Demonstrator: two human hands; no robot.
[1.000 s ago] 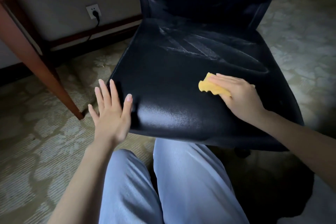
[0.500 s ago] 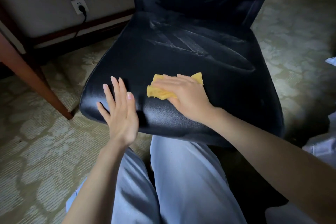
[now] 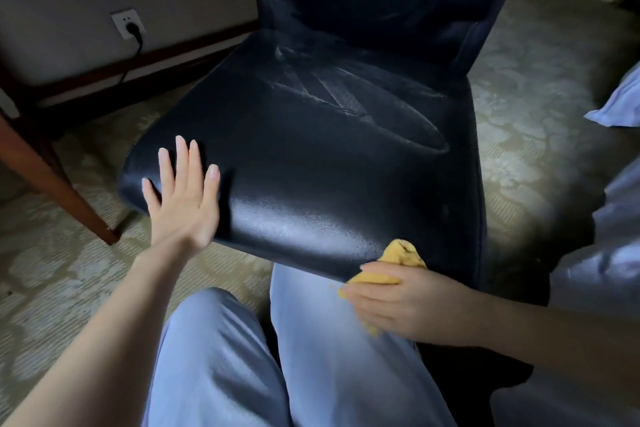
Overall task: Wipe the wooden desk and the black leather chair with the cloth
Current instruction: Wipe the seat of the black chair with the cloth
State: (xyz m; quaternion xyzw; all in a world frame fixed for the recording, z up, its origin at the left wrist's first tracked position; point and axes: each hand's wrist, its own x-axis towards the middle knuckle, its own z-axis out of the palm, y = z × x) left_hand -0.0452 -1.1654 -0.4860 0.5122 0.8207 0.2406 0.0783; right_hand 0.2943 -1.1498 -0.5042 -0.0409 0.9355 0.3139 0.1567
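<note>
- Wiping is at the chair [image 3: 311,184] stage, we judge: our right hand [image 3: 398,302] grips the bunched yellow cloth [image 3: 403,253] at the seat's front edge, just beside our knee.
- Our left hand [image 3: 183,204] lies flat with fingers straight on the seat's front left corner.
- Left to do, we judge: the backrest. Of the bench [image 3: 69,194] we see only a leg, so we cannot tell its state.

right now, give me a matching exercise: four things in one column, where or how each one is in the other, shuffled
1 left hand
2 right hand
3 cloth
4 black plug

a in the wall socket
b bunched at the seat's front edge
c flat on the seat's left front corner
d holding the cloth

Pairs: 1-c, 2-d, 3-b, 4-a
</note>
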